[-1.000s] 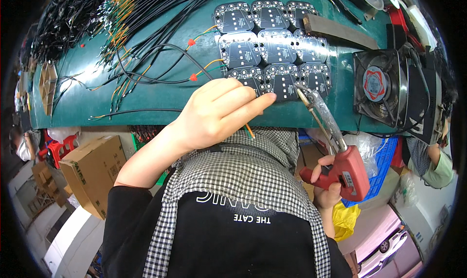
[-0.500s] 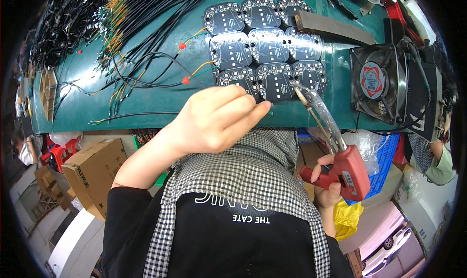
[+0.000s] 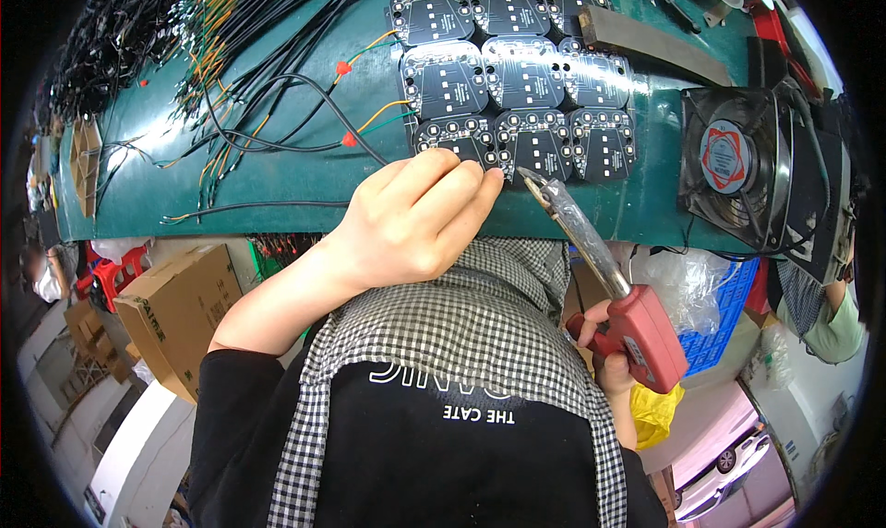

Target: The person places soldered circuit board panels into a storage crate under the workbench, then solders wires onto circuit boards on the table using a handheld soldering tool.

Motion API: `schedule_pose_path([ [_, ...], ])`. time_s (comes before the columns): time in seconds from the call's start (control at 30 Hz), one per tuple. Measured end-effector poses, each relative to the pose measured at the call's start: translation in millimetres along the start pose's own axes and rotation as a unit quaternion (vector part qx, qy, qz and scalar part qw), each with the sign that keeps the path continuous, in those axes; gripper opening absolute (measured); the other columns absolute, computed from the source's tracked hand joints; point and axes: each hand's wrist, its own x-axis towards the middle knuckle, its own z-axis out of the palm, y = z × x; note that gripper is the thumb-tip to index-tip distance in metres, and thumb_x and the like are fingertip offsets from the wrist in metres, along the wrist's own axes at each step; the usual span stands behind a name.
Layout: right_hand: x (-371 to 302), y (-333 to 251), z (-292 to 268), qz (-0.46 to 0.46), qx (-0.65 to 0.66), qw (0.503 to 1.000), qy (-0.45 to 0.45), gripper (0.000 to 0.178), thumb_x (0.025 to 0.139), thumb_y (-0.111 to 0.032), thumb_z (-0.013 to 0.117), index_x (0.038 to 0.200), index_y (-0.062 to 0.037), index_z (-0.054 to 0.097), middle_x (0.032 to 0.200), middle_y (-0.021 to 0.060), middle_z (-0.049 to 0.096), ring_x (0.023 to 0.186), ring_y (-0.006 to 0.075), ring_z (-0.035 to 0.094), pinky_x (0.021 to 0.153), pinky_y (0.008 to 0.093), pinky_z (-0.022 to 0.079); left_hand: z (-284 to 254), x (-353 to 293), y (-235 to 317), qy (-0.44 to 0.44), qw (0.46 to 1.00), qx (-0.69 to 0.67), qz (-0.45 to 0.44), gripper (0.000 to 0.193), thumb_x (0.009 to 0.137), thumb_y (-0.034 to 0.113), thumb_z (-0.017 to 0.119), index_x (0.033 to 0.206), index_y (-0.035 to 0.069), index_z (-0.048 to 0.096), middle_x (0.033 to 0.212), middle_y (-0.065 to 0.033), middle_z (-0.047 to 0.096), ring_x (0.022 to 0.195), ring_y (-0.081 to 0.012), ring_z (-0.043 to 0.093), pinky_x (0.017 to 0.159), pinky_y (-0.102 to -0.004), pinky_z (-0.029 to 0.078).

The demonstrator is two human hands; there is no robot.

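My left hand (image 3: 420, 216) is closed in a pinch at the near edge of the circuit boards. A black cable (image 3: 343, 114) runs in behind its fingers; the pinched end is hidden. My right hand (image 3: 609, 348) grips the red handle of a soldering gun (image 3: 648, 336). The gun's long metal barrel points up and left, with its tip close to the fingertips of my left hand, over the near edge of the middle board in the front row (image 3: 533, 145). Several black boards (image 3: 524, 71) lie in rows; orange and green wires lead to the left ones.
A metal bar (image 3: 651, 46) rests across the boards' far right. To the right stands a black fan (image 3: 729, 159). Bundles of black cables (image 3: 268, 30) cover the far left of the green table (image 3: 305, 182). A cardboard box (image 3: 180, 311) is below left; another person's arm (image 3: 835, 320) shows at right.
The soldering gun's tip has moved left, from between the front boards toward my left fingertips. My left hand stays pinched in nearly the same place. The whole view has shifted slightly.
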Motion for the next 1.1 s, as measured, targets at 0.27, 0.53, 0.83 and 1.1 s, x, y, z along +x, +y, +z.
schedule_pose_path([
  [0.27,-0.8,11.8,-2.9,-0.013,0.012,1.000,-0.009,0.089,0.074,-0.053,0.081,0.124,0.0138,0.050,0.084,0.0117,0.068,0.067,0.0156,0.066,0.064,0.0258,0.053,4.1,0.0,1.8,0.029,0.999,-0.018,-0.019,0.035,0.057,0.007,0.065,0.090,-0.003,0.071,0.083,-0.0075,0.061,0.072,-0.0196,0.061,0.058,-0.0274,0.052],
  [0.53,-1.2,33.3,-16.1,-0.125,-0.113,0.985,-0.047,0.078,0.083,-0.046,0.076,0.128,0.0120,0.050,0.082,0.0110,0.069,0.066,0.0170,0.066,0.064,0.0268,0.053,6.9,0.6,2.3,0.041,0.998,-0.027,-0.026,0.039,0.053,0.006,0.063,0.090,-0.005,0.071,0.081,-0.0083,0.059,0.069,-0.0202,0.060,0.058,-0.0286,0.052],
  [0.83,1.0,10.3,-8.3,-0.055,-0.120,0.991,-0.024,0.073,0.082,-0.062,0.067,0.111,0.0053,0.061,0.074,0.0081,0.069,0.062,0.0151,0.065,0.058,0.0244,0.049,4.2,1.1,2.9,0.024,0.999,-0.020,-0.029,0.035,0.057,0.006,0.065,0.090,-0.003,0.071,0.083,-0.0077,0.060,0.072,-0.0196,0.061,0.058,-0.0276,0.052],
  [1.1,3.4,-6.5,10.7,-0.020,-0.004,0.999,0.042,0.086,0.075,-0.063,0.075,0.111,0.0131,0.056,0.085,0.0144,0.070,0.064,0.0160,0.065,0.061,0.0258,0.051,2.8,6.4,1.6,0.043,0.999,0.009,-0.003,0.021,0.066,0.006,0.069,0.085,-0.001,0.070,0.086,-0.0066,0.061,0.078,-0.0183,0.062,0.061,-0.0275,0.052],
])
